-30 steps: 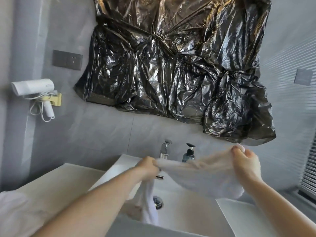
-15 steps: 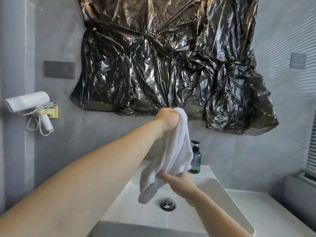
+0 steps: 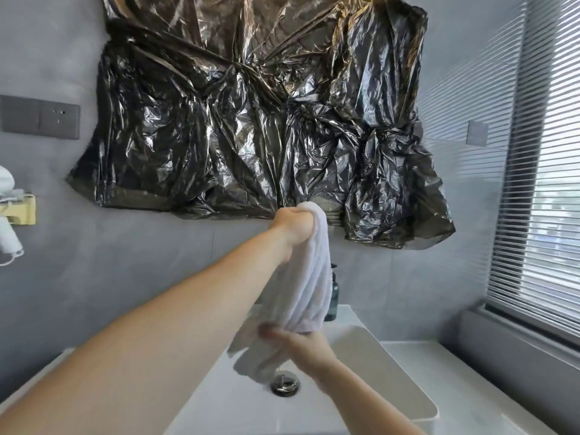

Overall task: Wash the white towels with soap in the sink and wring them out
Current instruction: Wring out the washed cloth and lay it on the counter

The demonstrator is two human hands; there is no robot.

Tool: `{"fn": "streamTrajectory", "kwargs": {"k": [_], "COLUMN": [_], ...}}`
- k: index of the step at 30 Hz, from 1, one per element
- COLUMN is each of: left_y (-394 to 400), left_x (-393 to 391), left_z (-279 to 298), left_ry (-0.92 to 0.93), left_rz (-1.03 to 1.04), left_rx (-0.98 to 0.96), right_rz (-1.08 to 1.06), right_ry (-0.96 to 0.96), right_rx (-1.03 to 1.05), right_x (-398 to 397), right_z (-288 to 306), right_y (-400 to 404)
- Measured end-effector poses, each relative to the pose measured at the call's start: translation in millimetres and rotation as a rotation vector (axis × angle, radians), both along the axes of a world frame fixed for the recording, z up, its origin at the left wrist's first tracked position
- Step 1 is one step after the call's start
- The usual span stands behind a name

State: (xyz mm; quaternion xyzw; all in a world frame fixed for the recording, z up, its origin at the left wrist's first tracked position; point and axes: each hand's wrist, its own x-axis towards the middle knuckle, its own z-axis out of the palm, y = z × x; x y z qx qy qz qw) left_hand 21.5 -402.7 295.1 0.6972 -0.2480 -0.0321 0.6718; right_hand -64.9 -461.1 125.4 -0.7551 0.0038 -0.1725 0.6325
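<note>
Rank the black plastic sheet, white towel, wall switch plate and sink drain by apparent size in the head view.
1. black plastic sheet
2. white towel
3. wall switch plate
4. sink drain

Apparent size only; nearness differs.

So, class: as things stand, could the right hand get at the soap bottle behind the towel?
Probably not yet: the right hand grips the towel, which hangs in front of the soap bottle.

I see the towel [image 3: 309,277] held above the sink [image 3: 361,350]; left hand [image 3: 293,226] at top, right hand [image 3: 303,343] at bottom, soap bottle [image 3: 333,296] behind, drain [image 3: 285,384] below.
</note>
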Motion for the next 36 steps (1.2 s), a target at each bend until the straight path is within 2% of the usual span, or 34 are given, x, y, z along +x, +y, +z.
{"fn": "streamTrajectory", "kwargs": {"k": [2, 4, 7, 9, 11, 14, 17, 19, 21, 23, 25, 27, 29, 32, 34, 36], "left_y": [1, 19, 54, 70, 76, 61, 32, 19, 13, 12, 10, 5, 0, 1, 6, 12], "left_x": [9, 27, 45, 43, 34, 4, -16, -21, -20, -16, -16, -21, -25, -17, -5, 4], "left_z": [5, -3, -54, -97, -132, -156, -158, -157, -156, -160, -161, -155, -147, -141, -141, -143], "left_ry": [-0.045, -0.084, -0.101, -0.072, -0.012, 0.034, 0.062, 0.060, 0.069, 0.125, 0.221, 0.279, 0.260, 0.083, -0.020, 0.018], "left_rz": [0.012, 0.109, 0.212, 0.133, -0.035, -0.230, -0.343, -0.290, -0.150, -0.052, -0.046, -0.090, -0.124, -0.088, -0.040, 0.013], "left_rx": [0.000, 0.006, 0.248, 0.444, 0.510, 0.401, 0.276, 0.196, 0.137, 0.062, -0.023, -0.068, -0.042, 0.158, 0.268, 0.299], "right_rz": [-0.177, -0.316, -0.422, -0.441, -0.429, -0.346, -0.182, -0.102, 0.019, 0.047, 0.082, 0.165, 0.146, 0.127, 0.089, 0.006], "right_ry": [-0.057, -0.063, 0.028, 0.064, 0.098, 0.160, 0.136, 0.159, 0.195, 0.214, 0.164, 0.096, 0.048, 0.052, 0.070, 0.005], "right_rx": [0.122, 0.210, 0.197, 0.143, 0.059, -0.171, -0.216, -0.171, -0.165, -0.248, -0.331, -0.313, -0.314, -0.329, -0.264, -0.243], "right_x": [3, 4, 1, -2, -2, 5, 7, 4, 0, -5, -13, -15, -12, -3, 0, 7], "right_z": [3, 14, 33, 46, 54, 54, 49, 52, 52, 45, 34, 25, 19, 18, 16, 11], "right_y": [-10, -31, -66, -80, -82, -75, -69, -76, -91, -107, -110, -101, -90, -80, -76, -76]}}
